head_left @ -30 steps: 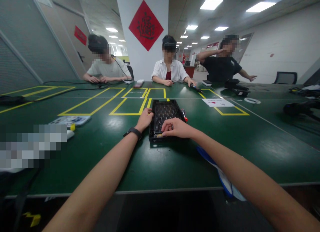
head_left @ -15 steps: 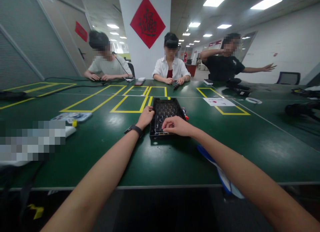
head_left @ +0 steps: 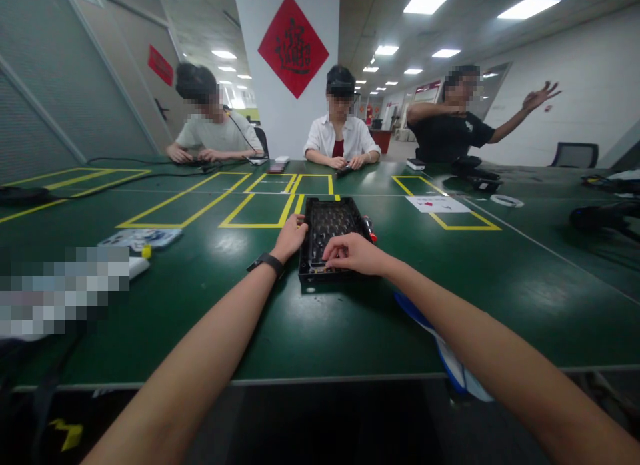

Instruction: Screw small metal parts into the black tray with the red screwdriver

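A shallow black rectangular tray [head_left: 329,217] with rows of small compartments or holes lies on the green table in front of me. My left hand [head_left: 292,237], with a dark band on its wrist, grips the tray's left rim. Over the near part of the tray hovers my right hand [head_left: 353,253], its fingers curled and thumb and fingertips close together at the near end. Whatever is between those fingertips is too small or hidden to make out. A small red-and-dark object [head_left: 371,230] sits against the tray's right side, partly covered.
Yellow tape outlines [head_left: 255,226] mark the green table [head_left: 310,338]. A white paper sheet [head_left: 438,204] and a white ring [head_left: 507,201] lie right. A blue-and-white object [head_left: 450,358] overhangs the front edge under my right forearm. Three people sit opposite; one [head_left: 450,131] stretches an arm.
My hands stay almost where they were at the tray. Across the table, the person on the right has raised the outstretched hand, and the middle person's dark object has shifted slightly left.
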Motion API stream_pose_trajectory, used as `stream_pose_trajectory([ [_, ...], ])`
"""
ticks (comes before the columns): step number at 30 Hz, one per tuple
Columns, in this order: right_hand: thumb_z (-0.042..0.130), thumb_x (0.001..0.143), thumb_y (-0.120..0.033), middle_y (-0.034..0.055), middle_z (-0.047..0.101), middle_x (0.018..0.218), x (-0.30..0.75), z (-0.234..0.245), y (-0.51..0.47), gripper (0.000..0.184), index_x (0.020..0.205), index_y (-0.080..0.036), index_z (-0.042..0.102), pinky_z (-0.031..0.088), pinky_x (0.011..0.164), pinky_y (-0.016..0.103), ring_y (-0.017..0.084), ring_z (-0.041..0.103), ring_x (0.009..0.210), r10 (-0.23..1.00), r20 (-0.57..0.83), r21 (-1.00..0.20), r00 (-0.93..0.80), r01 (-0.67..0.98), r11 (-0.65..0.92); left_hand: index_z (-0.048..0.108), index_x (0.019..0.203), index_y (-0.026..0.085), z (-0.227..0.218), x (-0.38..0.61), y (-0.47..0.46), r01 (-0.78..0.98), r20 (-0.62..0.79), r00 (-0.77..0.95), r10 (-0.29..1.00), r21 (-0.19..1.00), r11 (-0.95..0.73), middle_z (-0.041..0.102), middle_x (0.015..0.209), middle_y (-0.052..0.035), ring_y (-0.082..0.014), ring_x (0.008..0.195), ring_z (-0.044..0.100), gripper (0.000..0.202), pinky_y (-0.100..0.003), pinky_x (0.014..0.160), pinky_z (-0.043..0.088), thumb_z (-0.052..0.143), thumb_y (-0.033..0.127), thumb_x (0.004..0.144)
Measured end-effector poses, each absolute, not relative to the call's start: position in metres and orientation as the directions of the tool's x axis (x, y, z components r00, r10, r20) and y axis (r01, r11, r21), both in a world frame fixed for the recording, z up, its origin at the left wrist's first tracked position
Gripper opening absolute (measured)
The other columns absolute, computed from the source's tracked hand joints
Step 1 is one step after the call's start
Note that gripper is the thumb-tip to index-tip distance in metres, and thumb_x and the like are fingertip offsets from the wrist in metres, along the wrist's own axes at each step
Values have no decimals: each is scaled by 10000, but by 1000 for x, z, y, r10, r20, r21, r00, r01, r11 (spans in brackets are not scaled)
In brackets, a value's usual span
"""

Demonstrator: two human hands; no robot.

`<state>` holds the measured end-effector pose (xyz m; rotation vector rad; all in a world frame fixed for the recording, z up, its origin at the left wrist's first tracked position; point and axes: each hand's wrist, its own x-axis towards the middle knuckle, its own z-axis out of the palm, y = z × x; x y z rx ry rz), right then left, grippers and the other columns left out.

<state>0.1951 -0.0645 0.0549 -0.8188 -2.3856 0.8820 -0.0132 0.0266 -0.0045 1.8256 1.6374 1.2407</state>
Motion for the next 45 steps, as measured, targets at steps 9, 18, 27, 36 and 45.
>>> stream_pose_trajectory([
  [9, 653, 717, -238, 12, 637, 713, 198, 56, -67, 170, 848, -129, 652, 400, 603, 201, 78, 515, 614, 594, 261, -609, -761, 347, 713, 500, 1085, 147, -9, -15, 31, 591, 371, -59, 927, 761, -267, 576, 1060, -100, -207, 929, 551, 363, -350, 846, 444, 431, 224, 737],
  [18, 655, 733, -305, 38, 661, 781, 199, 60, -65, 177, 818, -154, 692, 413, 728, 256, 133, 545, 763, 571, 250, -523, -782, 388, 759, 500, 1102, 140, -5, -12, 26, 592, 352, -60, 934, 766, -251, 574, 1065, -105, -205, 971, 546, 380, -349, 883, 437, 432, 215, 736],
  [27, 656, 722, -322, 37, 673, 784, 199, 61, -65, 214, 828, -149, 722, 419, 723, 247, 132, 570, 746, 599, 218, -556, -771, 406, 725, 485, 1109, 129, -6, -15, 24, 596, 361, -40, 932, 757, -268, 570, 1029, -111, -213, 947, 550, 388, -360, 865, 442, 432, 226, 738],
  [36, 657, 711, -324, 43, 677, 752, 197, 60, -66, 222, 813, -141, 732, 430, 687, 236, 125, 573, 707, 616, 242, -549, -750, 418, 724, 492, 1104, 138, -7, -15, 25, 602, 373, -41, 927, 750, -275, 569, 1046, -105, -209, 962, 544, 381, -359, 877, 437, 431, 223, 739],
  [45, 660, 704, -345, 48, 675, 801, 198, 58, -64, 282, 867, -118, 701, 438, 698, 231, 116, 582, 733, 636, 140, -669, -759, 401, 626, 490, 1107, 140, -2, -12, 20, 611, 338, -59, 939, 756, -234, 571, 1030, -95, -201, 916, 548, 385, -349, 855, 441, 428, 226, 736],
])
